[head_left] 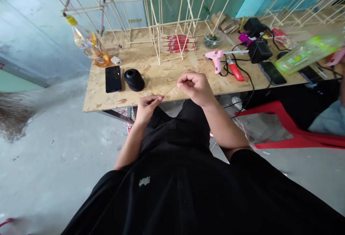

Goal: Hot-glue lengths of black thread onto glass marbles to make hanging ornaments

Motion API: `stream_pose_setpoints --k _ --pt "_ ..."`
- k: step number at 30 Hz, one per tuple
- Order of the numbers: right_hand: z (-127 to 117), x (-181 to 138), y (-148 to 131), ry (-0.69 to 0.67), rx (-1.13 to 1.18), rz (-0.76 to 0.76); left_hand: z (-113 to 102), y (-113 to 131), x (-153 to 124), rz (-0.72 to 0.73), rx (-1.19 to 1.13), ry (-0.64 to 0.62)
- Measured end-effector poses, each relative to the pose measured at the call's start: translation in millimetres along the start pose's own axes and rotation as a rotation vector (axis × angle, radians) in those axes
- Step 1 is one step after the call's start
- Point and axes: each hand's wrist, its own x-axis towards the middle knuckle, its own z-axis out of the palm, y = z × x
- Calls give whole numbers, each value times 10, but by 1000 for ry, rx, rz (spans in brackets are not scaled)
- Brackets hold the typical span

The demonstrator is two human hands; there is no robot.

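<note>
Fingers [181,82] of both hands pinch thin stick [172,91] over table [161,76].

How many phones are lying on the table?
2 that I can tell. One phone lies at the left beside the black round thing. Another phone lies at the right by the black cables. More may hide under the clutter.

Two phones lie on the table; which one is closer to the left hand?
The black phone beside the black round thing, near the left hand; the other phone lies far right.
</note>
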Motion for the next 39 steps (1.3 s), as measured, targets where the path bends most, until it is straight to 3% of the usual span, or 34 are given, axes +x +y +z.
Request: stream_pose_setpoints --k 7,25,39 --pt "-78 59 -21 36 3 -25 89 -239 -79 -65 -53 -30" --pt "-80 40 38 83 21 -66 412 -651 -201 -70 -44 -152" --pt "-30 -12 41 64 42 -55 510 -807 -207 -114 -48 -149"
